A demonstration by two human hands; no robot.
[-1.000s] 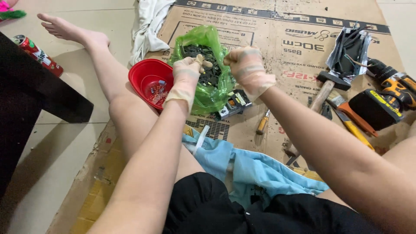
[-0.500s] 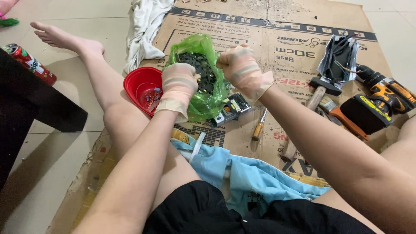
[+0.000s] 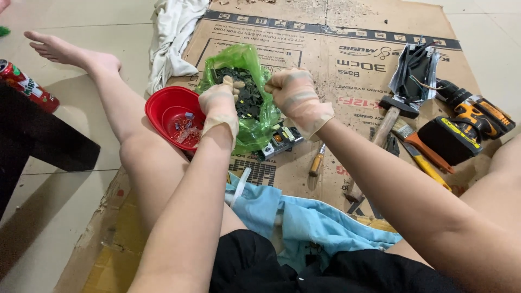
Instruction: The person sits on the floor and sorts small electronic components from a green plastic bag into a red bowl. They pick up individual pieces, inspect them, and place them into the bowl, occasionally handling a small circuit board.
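Both of my hands wear thin pale gloves. My left hand (image 3: 218, 103) and my right hand (image 3: 293, 96) each grip an edge of a green plastic bag (image 3: 258, 126) and hold its mouth apart. Inside the bag lies a heap of small black parts (image 3: 247, 93). The bag rests on flattened cardboard (image 3: 325, 59) between my bare legs. Just left of the bag stands a red plastic bowl (image 3: 163, 108) with small bits at its bottom.
A small circuit board (image 3: 280, 142) and a wooden-handled screwdriver (image 3: 316, 160) lie below the bag. To the right are a hammer (image 3: 386, 126), a brush, a yellow and black cordless drill (image 3: 473, 115) and a bundle of wires. A white cloth (image 3: 173, 38), a drink can (image 3: 24, 85) and a blue cloth (image 3: 304, 222) are also here.
Both hands keep their grip on the bag; they have lowered slightly and pulled its mouth wider. The view has shifted a little.
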